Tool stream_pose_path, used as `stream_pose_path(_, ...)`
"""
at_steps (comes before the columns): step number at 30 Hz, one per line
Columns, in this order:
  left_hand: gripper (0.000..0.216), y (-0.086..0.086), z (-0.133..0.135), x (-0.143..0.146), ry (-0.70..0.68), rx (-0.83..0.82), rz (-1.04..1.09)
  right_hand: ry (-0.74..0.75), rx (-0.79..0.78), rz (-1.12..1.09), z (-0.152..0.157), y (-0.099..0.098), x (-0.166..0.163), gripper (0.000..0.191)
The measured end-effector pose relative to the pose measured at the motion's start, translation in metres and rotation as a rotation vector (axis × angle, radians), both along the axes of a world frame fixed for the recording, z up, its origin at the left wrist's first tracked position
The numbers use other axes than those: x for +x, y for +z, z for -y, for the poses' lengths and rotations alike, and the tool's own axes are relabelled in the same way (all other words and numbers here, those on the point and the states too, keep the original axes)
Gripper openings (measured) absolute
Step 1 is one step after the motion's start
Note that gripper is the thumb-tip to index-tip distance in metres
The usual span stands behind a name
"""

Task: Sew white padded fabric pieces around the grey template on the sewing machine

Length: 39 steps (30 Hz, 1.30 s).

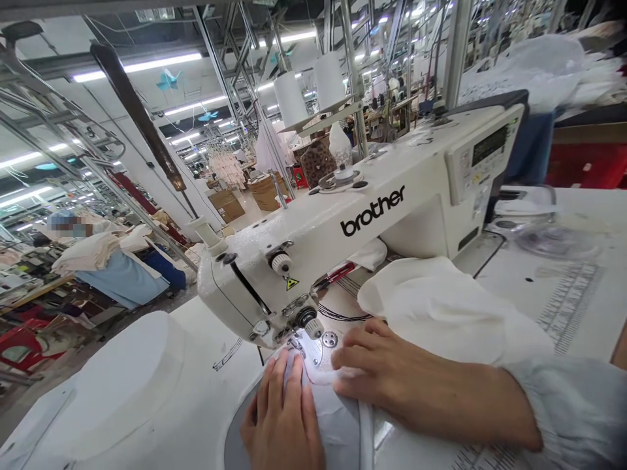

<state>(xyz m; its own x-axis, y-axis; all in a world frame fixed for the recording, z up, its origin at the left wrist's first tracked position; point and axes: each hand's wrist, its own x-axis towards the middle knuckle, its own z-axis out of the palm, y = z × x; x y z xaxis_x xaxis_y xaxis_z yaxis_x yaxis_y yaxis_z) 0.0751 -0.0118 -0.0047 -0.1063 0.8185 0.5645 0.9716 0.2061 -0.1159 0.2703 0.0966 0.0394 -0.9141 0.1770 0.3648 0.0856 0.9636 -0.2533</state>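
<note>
A white sewing machine (304,241) marked "brother" stands across the middle, its lit needle area just beyond my fingertips. Under the presser foot (295,343) lies a grey-and-white fabric piece (337,424) with a curved white edge and a thin red line along it. My left hand (284,418) rests flat on this piece, fingers stretched toward the needle. At the right, my right hand (377,365) has curled fingers pinching the white edge of the piece; its fingertips are partly hidden. Behind my right wrist, a loose white cloth (445,307) lies on the table.
A stack of rounded white pieces (117,378) sits on the table at left. Red-handled snips (337,274) lie behind the needle area. Clear plastic bobbin-like items (553,238) rest at right. Thread cones (290,98) stand above the machine. A person (68,223) is far left.
</note>
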Motion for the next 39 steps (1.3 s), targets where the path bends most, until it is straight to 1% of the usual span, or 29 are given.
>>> stream_pose_path(3, 0.041, -0.006, 0.002, -0.012, -0.092, 0.028, 0.037, 0.076, 0.025, 0.008, -0.001, 0.001, 0.001, 0.017)
stream_pose_path(6, 0.039, -0.013, 0.004, -0.023, -0.199, 0.038, 0.043, 0.105, 0.036, 0.051, -0.002, 0.002, 0.004, 0.015)
stream_pose_path(8, 0.037, -0.017, 0.005, -0.027, -0.214, 0.064, 0.013, 0.113, 0.048, 0.065, -0.003, 0.002, 0.006, 0.013)
stream_pose_path(11, 0.037, -0.018, 0.004, -0.024, -0.185, 0.1, -0.019, 0.116, 0.083, 0.058, -0.005, 0.002, 0.005, 0.011)
stream_pose_path(13, 0.038, -0.016, 0.003, -0.02, -0.162, 0.096, -0.019, 0.111, 0.079, 0.049, -0.007, 0.003, 0.004, 0.012)
stream_pose_path(17, 0.043, -0.01, 0.001, -0.015, -0.114, 0.028, -0.018, 0.106, 0.004, 0.05, -0.011, 0.007, 0.0, 0.016)
stream_pose_path(21, 0.048, -0.005, -0.001, -0.012, -0.042, -0.036, -0.023, 0.122, -0.026, 0.061, -0.018, 0.01, -0.004, 0.012)
stream_pose_path(27, 0.05, 0.0, -0.008, -0.01, -0.023, -0.091, 0.022, 0.089, -0.045, 0.07, -0.025, 0.007, -0.01, 0.014)
stream_pose_path(32, 0.049, -0.003, -0.012, -0.025, 0.009, -0.167, 0.015, 0.048, -0.024, 0.118, -0.025, 0.01, -0.016, 0.014)
stream_pose_path(35, 0.046, -0.006, -0.012, -0.038, -0.055, -0.212, -0.053, 0.03, -0.021, 0.12, -0.022, 0.012, -0.017, 0.011)
stream_pose_path(39, 0.048, -0.007, -0.013, -0.044, -0.038, -0.178, -0.064, 0.026, -0.018, 0.133, -0.018, 0.01, -0.017, 0.011)
